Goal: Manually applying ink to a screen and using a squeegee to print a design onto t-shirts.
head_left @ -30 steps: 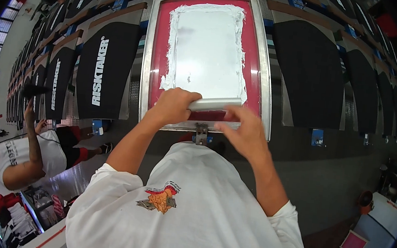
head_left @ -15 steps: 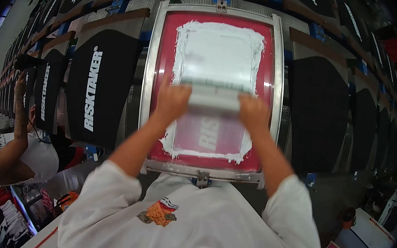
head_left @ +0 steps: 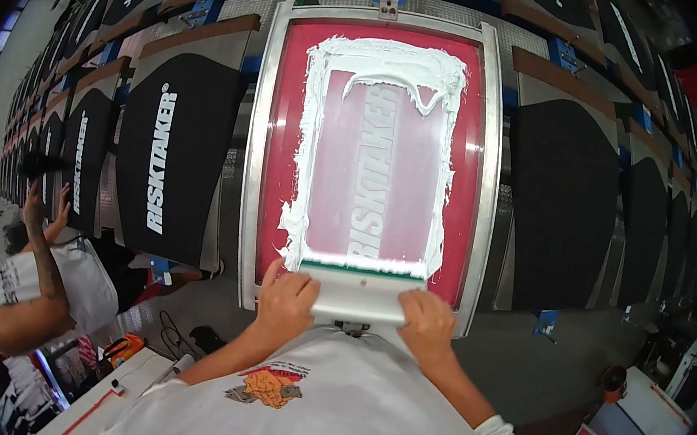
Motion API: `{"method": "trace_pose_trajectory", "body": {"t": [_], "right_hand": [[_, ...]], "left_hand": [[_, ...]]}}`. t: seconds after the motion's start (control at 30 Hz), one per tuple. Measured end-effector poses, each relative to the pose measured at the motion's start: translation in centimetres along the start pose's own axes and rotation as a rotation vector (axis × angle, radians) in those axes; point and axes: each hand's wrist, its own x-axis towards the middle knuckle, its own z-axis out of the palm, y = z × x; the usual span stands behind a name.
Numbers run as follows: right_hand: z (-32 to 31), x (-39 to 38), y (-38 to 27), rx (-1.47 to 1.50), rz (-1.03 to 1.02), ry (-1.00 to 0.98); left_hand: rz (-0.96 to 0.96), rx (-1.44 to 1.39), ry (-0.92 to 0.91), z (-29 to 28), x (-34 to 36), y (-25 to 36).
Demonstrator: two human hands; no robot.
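Observation:
A wide squeegee [head_left: 359, 301] with a pale handle and green blade lies across the near end of a printing screen. My left hand [head_left: 286, 303] wraps round its left end, and my right hand [head_left: 428, 323] grips the right end. The screen's silver metal frame [head_left: 260, 157] surrounds red mesh [head_left: 281, 185] with a pale window in the middle, where large lettering shows through. Thick white ink [head_left: 399, 57] rings that window, heaped most at the far end. A thin white line of ink runs along the blade. What lies under the screen is mostly hidden.
Black fabric panels on boards stand on both sides; the left panel [head_left: 172, 156] carries white lettering, the right panel [head_left: 560, 206] is plain black. A co-worker [head_left: 61, 289] at the left holds a dark, blurred tool. A white table [head_left: 104, 400] stands at lower left.
Both hands have drawn the squeegee from mid-screen to the near edge. The white layer over the far part of the window is gone, leaving lettering visible there. The co-worker's arms have shifted.

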Motion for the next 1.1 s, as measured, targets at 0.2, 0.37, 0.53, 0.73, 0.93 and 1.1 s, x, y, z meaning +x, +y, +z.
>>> {"method": "trace_pose_trajectory", "body": {"t": [0.2,0.37,0.53,0.73,0.93,1.1], "right_hand": [[2.1,22.4,9.5,-0.319,-0.063,0.124],[-2.2,27.8,8.3,-0.260,0.087,-0.229],[-1.3,4.1,2.0,-0.042,0.061,-0.354],[2.7,7.1,4.2,-0.082,-0.125,0.153],[0.6,31.6,10.7,-0.280,-0.023,-0.068],[-2.6,35.8,10.5,-0.265,0.094,-0.157]], "left_hand": [[0.122,0.279,0.230,4.0,21.3,-10.8],[0.019,0.284,-0.044,-1.4,26.7,-11.0],[0.117,0.222,-0.104,-1.3,4.0,-3.4],[0.071,0.143,0.185,2.0,6.0,-3.9],[-0.107,0.301,-0.020,1.6,28.8,-13.1],[-0.233,0.574,-0.305,-1.9,36.7,-9.7]]}}
